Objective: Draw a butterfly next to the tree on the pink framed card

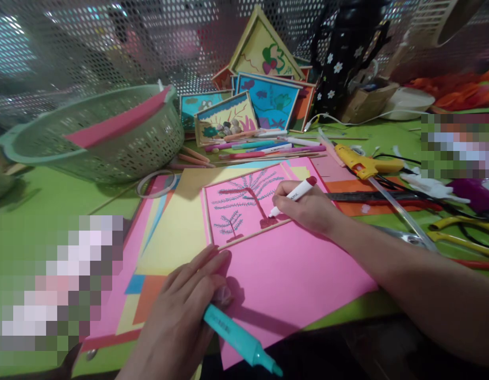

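Observation:
My right hand (302,205) grips a white marker (295,196) with a dark red end, its tip against the brown base of a tree drawn on the pink paper (292,269). Thin wooden sticks (244,237) frame the drawing, which shows a large and a small tree with teal leaves. My left hand (197,287) lies at the frame's lower left corner, fingertips on the paper. A teal highlighter (238,338), tip pointing down to the right, is held in that hand under the thumb. A small clear roundish object beside the thumb is hard to identify.
A green basket (110,142) stands at the left, with framed pictures (268,100) and a black flask (339,63) behind. Several markers (264,149) lie beyond the paper. On the right are a yellow glue gun (363,162), cables and yellow-handled scissors (462,232).

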`<action>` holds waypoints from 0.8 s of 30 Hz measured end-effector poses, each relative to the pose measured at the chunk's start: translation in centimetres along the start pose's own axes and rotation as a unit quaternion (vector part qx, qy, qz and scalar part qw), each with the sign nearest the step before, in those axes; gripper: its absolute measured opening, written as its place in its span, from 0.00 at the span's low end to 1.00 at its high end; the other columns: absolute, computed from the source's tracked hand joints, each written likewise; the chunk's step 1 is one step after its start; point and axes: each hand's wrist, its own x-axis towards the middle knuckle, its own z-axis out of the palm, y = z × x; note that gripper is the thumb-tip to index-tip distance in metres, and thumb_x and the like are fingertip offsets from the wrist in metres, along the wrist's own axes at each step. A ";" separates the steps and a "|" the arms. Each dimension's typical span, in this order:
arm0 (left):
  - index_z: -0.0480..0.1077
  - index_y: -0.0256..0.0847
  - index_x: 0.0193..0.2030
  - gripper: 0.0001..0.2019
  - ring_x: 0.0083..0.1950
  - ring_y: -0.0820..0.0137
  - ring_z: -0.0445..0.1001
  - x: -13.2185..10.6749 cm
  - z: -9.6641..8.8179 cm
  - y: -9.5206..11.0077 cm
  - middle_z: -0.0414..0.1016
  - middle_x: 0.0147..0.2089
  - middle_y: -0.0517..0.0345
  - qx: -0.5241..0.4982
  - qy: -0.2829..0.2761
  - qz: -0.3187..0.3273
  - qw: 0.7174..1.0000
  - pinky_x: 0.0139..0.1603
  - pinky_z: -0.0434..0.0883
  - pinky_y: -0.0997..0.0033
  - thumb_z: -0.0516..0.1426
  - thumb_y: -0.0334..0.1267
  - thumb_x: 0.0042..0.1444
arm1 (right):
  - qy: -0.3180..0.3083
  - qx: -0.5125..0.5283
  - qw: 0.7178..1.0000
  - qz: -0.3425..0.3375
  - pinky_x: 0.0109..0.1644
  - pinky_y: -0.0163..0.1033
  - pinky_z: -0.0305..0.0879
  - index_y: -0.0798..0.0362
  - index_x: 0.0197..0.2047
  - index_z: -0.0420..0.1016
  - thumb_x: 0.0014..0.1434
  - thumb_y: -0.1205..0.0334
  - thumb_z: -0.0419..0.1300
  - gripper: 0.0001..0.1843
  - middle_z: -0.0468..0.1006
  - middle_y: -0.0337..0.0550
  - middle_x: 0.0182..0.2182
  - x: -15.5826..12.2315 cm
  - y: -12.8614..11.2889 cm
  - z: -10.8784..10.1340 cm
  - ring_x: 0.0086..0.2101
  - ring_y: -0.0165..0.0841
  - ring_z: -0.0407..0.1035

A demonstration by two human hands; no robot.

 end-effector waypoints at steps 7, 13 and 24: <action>0.64 0.44 0.42 0.03 0.63 0.57 0.69 0.0 -0.1 -0.3 0.75 0.57 0.51 0.007 0.005 0.010 1.000 0.52 0.74 0.57 0.53 0.33 0.62 | 0.026 0.031 0.999 0.016 0.24 0.36 0.47 0.51 0.17 0.62 0.46 0.65 0.55 0.09 0.61 0.33 0.14 0.1 -0.1 0.1 0.20 0.26 0.54; 0.64 0.44 0.41 0.03 0.62 0.57 0.70 0.0 0.0 -0.3 0.76 0.56 0.51 0.006 0.007 0.007 1.000 0.52 0.75 0.56 0.53 0.32 0.62 | 0.009 0.023 1.000 -0.014 0.23 0.36 0.46 0.51 0.18 0.62 0.47 0.64 0.54 0.08 0.61 0.33 0.15 0.0 0.2 0.1 0.20 0.26 0.53; 0.65 0.44 0.42 0.03 0.62 0.58 0.69 0.1 -0.1 0.0 0.75 0.57 0.53 0.000 0.013 0.000 1.000 0.52 0.74 0.59 0.53 0.33 0.63 | 0.010 -0.014 1.000 -0.012 0.24 0.36 0.48 0.51 0.19 0.63 0.48 0.64 0.54 0.08 0.63 0.34 0.16 0.0 0.2 0.1 0.21 0.27 0.55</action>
